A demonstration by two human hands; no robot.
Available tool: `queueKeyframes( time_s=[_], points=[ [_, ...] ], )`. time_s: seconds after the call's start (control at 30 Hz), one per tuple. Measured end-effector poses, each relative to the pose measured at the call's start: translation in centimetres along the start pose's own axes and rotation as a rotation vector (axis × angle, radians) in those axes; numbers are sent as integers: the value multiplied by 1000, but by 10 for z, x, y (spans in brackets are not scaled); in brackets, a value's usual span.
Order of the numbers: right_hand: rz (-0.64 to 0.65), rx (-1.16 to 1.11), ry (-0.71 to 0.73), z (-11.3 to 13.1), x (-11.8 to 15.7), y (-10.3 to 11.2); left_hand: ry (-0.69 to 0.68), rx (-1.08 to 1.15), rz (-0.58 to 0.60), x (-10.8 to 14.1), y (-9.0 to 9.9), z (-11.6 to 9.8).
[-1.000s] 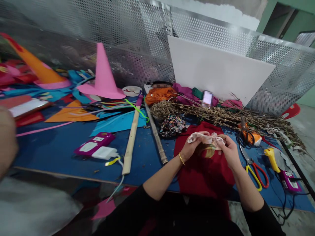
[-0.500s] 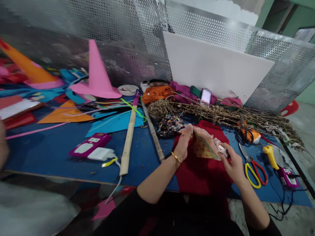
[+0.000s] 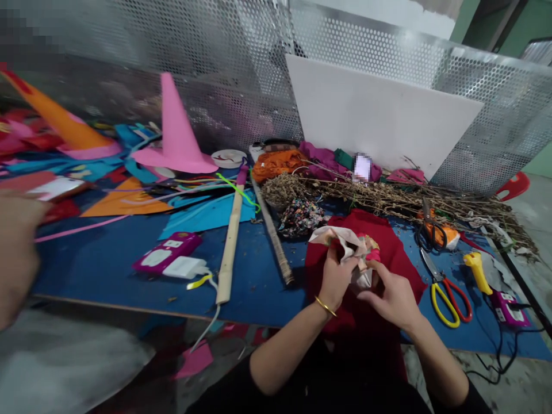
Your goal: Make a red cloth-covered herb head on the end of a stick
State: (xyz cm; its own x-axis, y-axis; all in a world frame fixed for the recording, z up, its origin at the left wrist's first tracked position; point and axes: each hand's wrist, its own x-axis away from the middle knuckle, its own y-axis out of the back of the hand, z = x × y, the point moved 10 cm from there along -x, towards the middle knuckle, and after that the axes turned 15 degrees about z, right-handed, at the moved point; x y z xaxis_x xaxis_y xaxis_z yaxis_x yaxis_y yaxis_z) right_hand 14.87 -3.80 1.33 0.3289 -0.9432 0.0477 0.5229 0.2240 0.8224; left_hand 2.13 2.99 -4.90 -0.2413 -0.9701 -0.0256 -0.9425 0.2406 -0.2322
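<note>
One pale cloth point(image 3: 321, 234), bunched, not spread: your left hand point(image 3: 335, 284) pinches it near the tabletop's point(image 3: 107, 261) front edge; right hand point(image 3: 397, 300) half-curled, grip unclear.

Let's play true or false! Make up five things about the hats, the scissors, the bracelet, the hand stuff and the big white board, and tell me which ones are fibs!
1. The pink hat stands with its tip up. True.
2. The bracelet is on the right wrist. False: it is on the left wrist.
3. The left hand holds a pale cloth. True.
4. The white board lies flat. False: it stands up, in front of the metal mesh.
5. The red and yellow scissors are between the red cloth and the yellow tool. True.
</note>
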Motion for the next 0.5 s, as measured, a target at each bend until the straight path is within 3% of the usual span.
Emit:
queueKeyframes(
  time_s=[0.13,0.37,0.5],
  points=[
    [-305,-44,-88,1,-3,41,74,252,-71,6,1,7],
    [-198,57,-163,13,-32,21,68,237,-33,7,1,-3],
    [-270,-151,-180,-13,-21,21,122,201,-108,9,19,9]
  ],
)
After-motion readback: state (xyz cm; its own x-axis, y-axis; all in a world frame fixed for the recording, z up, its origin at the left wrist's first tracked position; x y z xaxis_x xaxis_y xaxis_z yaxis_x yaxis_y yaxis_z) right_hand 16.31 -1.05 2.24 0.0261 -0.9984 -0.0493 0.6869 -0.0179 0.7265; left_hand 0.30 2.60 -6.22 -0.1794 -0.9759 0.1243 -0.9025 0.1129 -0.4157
